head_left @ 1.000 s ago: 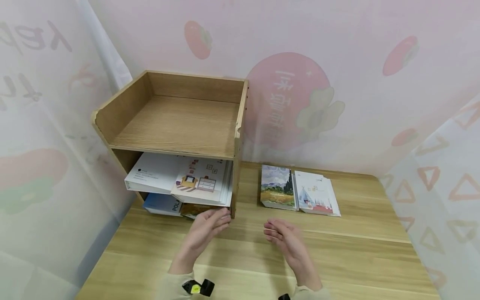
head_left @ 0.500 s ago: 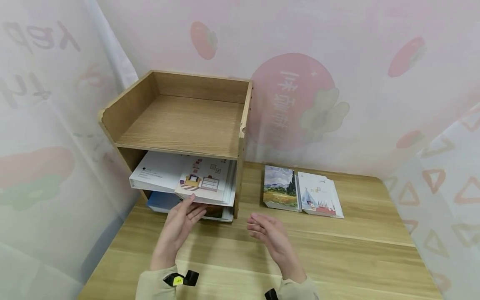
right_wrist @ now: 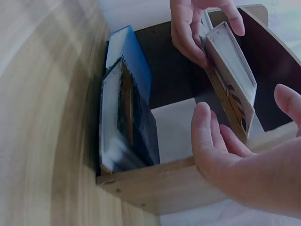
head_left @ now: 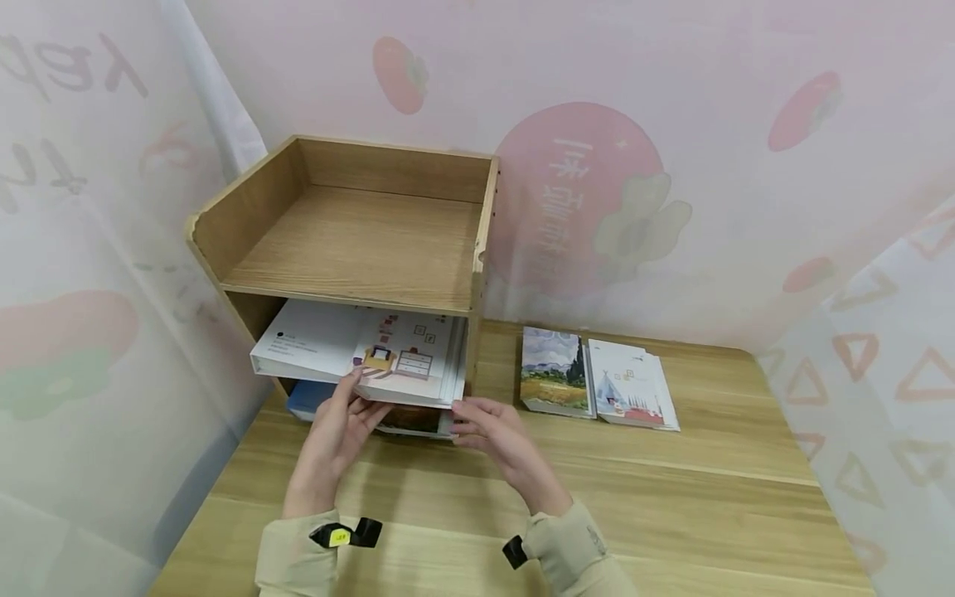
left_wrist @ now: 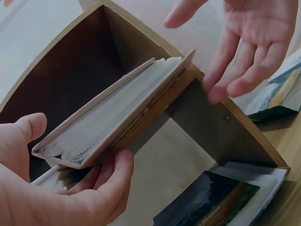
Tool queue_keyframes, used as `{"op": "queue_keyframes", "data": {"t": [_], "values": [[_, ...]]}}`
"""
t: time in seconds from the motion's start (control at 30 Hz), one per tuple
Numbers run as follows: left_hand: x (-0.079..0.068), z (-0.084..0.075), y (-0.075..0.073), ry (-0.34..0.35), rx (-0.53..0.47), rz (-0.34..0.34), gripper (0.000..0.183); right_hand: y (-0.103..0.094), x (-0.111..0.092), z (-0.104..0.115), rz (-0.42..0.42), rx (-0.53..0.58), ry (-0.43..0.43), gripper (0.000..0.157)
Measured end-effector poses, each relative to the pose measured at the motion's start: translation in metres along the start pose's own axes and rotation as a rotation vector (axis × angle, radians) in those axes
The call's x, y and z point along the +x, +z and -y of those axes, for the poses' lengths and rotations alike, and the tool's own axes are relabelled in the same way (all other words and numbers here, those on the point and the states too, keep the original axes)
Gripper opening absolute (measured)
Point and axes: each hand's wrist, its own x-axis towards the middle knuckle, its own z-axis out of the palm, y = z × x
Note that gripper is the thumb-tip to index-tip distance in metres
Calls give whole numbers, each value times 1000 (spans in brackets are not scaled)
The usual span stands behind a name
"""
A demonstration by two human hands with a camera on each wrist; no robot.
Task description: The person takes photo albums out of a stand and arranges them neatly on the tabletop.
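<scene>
A white hardcover album (head_left: 406, 365) with furniture drawings lies on the middle shelf of a wooden rack, its front end jutting out. My left hand (head_left: 337, 435) is at its front edge, fingers under the lower cover and thumb raised by the upper side; the left wrist view shows the thumb apart from the cover. Close to the album's right front corner is my right hand (head_left: 503, 444), fingers loosely bent and holding nothing; in the right wrist view the right hand (right_wrist: 244, 165) stands apart from the album. Another white album (head_left: 298, 344) lies beside it on the left.
The wooden rack (head_left: 477, 249) stands at the back left of the wooden table (head_left: 671, 497). Below are a blue book (right_wrist: 136, 61) and a dark-covered album (right_wrist: 141, 122). Right of the rack lie a landscape-covered book (head_left: 554, 373) and a white tent-pictured one (head_left: 622, 385).
My left hand has moved left and up to the white album's front edge. The right hand has moved left toward the album's right corner. The albums look unmoved.
</scene>
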Motion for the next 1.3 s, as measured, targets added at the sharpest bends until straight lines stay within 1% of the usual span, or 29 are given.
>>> {"op": "queue_keyframes", "data": {"t": [0.07,0.13,0.2,0.27,0.47,0.53,0.63,0.87,1.07,1.3], "values": [[3,-3,0,-12,2,-25,79,5,6,3,10,4,11,60],[5,-4,1,-23,3,-54,80,9,12,6,9,22,23,49],[6,-6,2,-37,7,-75,80,14,19,8,-8,33,32,41],[7,-7,2,-47,4,-90,80,18,24,11,-42,39,39,37],[8,-7,4,-34,28,-124,74,25,34,14,-172,42,59,36],[8,-6,4,-25,26,-141,71,27,36,14,-195,44,70,34],[9,-4,4,-8,14,-162,67,29,38,14,-208,55,82,33],[14,1,3,41,12,-166,64,27,43,14,-245,107,118,37],[14,2,3,54,15,-169,63,27,44,13,-266,107,114,38],[14,1,4,50,23,-175,62,27,45,12,-285,108,119,40]]}}
